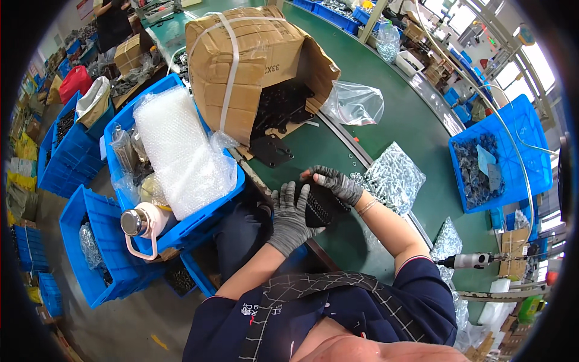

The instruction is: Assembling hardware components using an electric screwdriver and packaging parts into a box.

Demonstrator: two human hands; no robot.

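A: Item one, the left hand?
B: Left hand [288,222], grey glove: fingers extended, slightly spread, laid along the near-left side of the black stack [318,208]; not closed around it.
A: Item two, the right hand?
B: Right hand [339,184], matching glove, bare fingertips: fingers bent over the stack's far end. Whether they pinch it, cannot tell.
A: The stack's place?
B: Between both sets of fingers, on the green table [416,90].
A: Surroundings?
B: Loose black plate [271,152], beyond the left fingertips. Cardboard box [248,66], tipped open, farther beyond. Bag of silver screws [395,178], just right of the right fingers.
A: Risks?
B: Uneven pressure from the flat left fingers could fan the stack out of line. A rightward slip of the right hand could knock the bag and scatter screws, should it be unsealed.
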